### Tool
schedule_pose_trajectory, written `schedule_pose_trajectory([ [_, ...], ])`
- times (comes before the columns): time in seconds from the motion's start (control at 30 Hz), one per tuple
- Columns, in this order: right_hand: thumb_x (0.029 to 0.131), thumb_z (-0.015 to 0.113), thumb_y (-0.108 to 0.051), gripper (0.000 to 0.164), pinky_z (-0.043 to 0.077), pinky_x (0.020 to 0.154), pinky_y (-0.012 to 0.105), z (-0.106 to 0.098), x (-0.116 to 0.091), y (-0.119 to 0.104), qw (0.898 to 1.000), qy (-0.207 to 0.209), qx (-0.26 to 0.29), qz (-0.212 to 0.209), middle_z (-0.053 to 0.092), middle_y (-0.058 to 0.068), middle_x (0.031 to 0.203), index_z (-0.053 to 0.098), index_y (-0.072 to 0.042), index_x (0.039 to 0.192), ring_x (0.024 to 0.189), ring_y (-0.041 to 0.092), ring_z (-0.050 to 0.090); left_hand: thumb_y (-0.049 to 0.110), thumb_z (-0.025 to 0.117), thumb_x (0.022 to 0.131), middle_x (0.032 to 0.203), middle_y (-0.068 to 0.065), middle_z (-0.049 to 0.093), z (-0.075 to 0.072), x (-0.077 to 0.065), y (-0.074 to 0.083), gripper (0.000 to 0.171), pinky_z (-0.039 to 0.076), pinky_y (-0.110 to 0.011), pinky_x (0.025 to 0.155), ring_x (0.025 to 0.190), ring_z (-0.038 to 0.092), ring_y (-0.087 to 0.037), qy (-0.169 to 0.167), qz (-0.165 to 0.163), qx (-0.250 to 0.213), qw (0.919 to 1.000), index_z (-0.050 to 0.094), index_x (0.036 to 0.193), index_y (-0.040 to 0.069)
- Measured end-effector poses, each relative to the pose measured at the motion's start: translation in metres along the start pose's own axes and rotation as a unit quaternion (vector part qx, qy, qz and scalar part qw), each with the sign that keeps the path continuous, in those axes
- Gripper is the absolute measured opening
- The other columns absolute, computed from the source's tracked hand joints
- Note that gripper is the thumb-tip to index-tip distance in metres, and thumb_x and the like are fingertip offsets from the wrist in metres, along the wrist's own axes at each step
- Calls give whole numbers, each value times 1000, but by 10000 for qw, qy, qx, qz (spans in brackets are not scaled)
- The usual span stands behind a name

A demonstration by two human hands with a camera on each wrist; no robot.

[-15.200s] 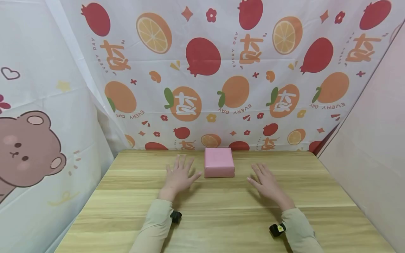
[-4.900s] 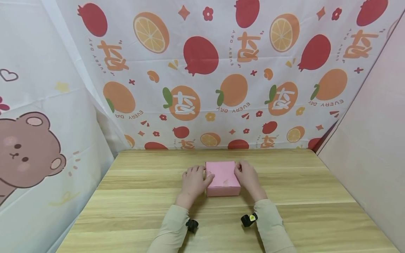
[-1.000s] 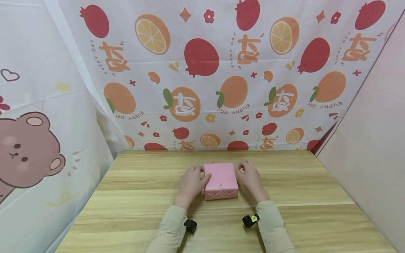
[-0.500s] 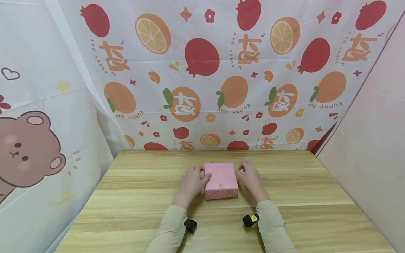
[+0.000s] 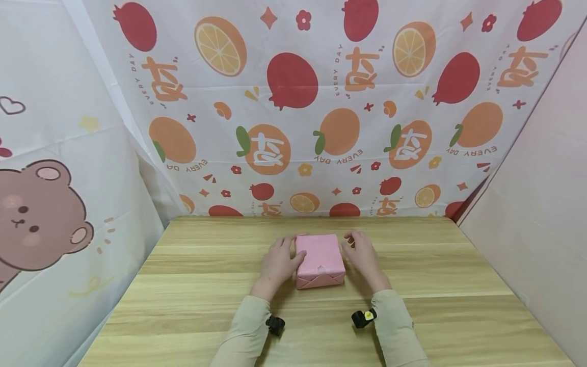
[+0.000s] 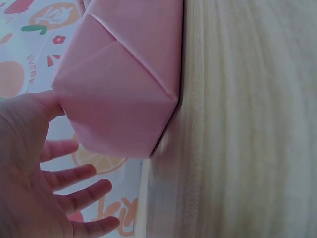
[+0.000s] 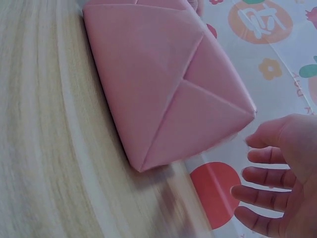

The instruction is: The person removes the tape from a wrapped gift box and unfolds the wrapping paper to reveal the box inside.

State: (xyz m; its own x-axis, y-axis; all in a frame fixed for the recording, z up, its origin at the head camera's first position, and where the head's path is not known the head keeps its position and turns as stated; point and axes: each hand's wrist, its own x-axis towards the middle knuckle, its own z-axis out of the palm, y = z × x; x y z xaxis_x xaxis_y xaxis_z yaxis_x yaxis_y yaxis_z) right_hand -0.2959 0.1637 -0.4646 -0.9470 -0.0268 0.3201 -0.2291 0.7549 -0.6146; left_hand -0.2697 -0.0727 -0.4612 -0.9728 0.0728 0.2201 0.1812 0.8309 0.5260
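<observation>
A box wrapped in pink paper [image 5: 319,255] sits on the wooden table, its folded triangular flaps on the side facing me. My left hand [image 5: 277,261] is at its left, with the thumb on the top edge. In the left wrist view, the other fingers [image 6: 74,176] of that hand are loosely spread and apart from the paper. To the box's right is my right hand [image 5: 362,257], relaxed and holding nothing. The right wrist view shows a small gap between its thumb and the nearest corner of the pink box [image 7: 148,84].
The wooden table [image 5: 192,300] reaches back to a fruit-print cloth [image 5: 293,148]. Pale cloth with a bear print [image 5: 36,214] hangs at the left, and a plain pale panel [image 5: 532,214] stands at the right. Both wrists carry small black cameras [image 5: 275,325].
Since the earliest frame the box has come nearer, and both hands have moved in beside it. Its folded end now faces me. Over the last half second the fingers have loosened slightly.
</observation>
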Motion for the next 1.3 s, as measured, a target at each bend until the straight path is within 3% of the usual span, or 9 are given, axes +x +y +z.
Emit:
schedule_pose_trajectory([
  [0.23, 93, 59, -13, 16, 53, 78, 41, -2, 1, -1, 9999, 60, 70, -89, 63, 11, 95, 65, -4, 104, 86, 23, 61, 38, 59, 92, 145, -16, 49, 1, 0, -1, 55, 39, -56, 108, 135, 44, -38, -33, 522, -47, 9986, 51, 140, 13],
  [0.4, 95, 56, -15, 17, 53, 79, 40, -3, 1, -1, 10000, -28, 64, -9, 63, 10, 97, 65, -4, 106, 88, 23, 61, 36, 56, 92, 146, -13, 49, 1, -1, 0, 53, 34, -57, 111, 137, 41, -37, -172, 623, -1, 9979, 51, 140, 13],
  [0.8, 94, 57, -14, 16, 52, 80, 40, -2, 0, -1, 9999, -102, 48, -8, 63, 10, 98, 66, -5, 104, 89, 22, 60, 45, 61, 90, 130, -15, 58, 1, -1, 0, 57, 31, -59, 109, 126, 50, -37, 57, 280, 180, 9994, 56, 135, 10],
  [1.03, 94, 60, -16, 12, 52, 81, 39, -2, 0, -3, 9999, -84, 14, 87, 62, 9, 97, 65, -7, 100, 90, 22, 59, 41, 59, 93, 124, -15, 62, 0, -1, 0, 45, 23, -71, 108, 123, 51, -40, 341, 42, 281, 9990, 64, 124, 9],
  [1.3, 96, 60, -25, 17, 48, 75, 37, -1, 0, -5, 9996, -215, -183, 82, 60, 7, 90, 65, -9, 90, 83, 19, 54, 38, 58, 94, 113, -12, 66, 1, -2, 0, 31, 23, -74, 106, 118, 55, -38, 593, -10, 251, 9979, 67, 104, 10],
])
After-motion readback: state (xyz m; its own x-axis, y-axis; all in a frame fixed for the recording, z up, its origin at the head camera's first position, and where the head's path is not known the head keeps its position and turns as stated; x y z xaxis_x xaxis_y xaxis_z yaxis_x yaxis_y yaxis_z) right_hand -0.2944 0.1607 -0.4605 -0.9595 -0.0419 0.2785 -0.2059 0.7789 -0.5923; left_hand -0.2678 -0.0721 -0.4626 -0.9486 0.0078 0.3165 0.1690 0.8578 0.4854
